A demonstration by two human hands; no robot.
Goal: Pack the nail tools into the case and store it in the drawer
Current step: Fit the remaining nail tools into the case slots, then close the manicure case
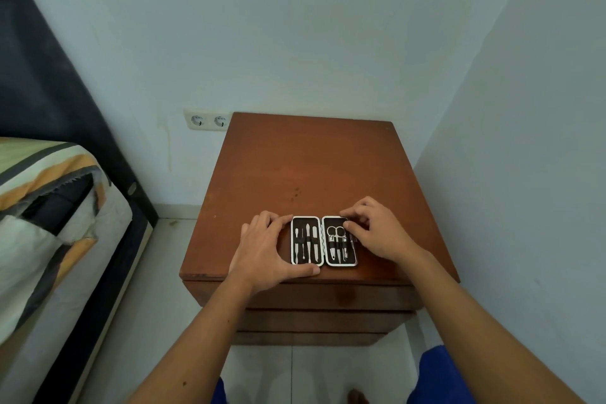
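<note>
A small black case (pixel 323 240) with a silver rim lies open flat near the front edge of the brown wooden nightstand (pixel 311 167). Its left half holds several slim metal nail tools (pixel 306 241); its right half holds small scissors (pixel 336 232) and clippers. My left hand (pixel 265 248) rests against the case's left edge, thumb along the front rim and fingers at the back corner. My right hand (pixel 377 229) is at the case's right edge, fingertips on the upper right corner. Below the top, the drawer fronts (pixel 324 297) look shut.
A bed with a striped cover (pixel 49 213) stands to the left, with a dark headboard (pixel 42 82) behind it. A double wall socket (pixel 207 121) is beside the nightstand's back left corner. A wall (pixel 524 141) runs close along the right. White tiled floor lies below.
</note>
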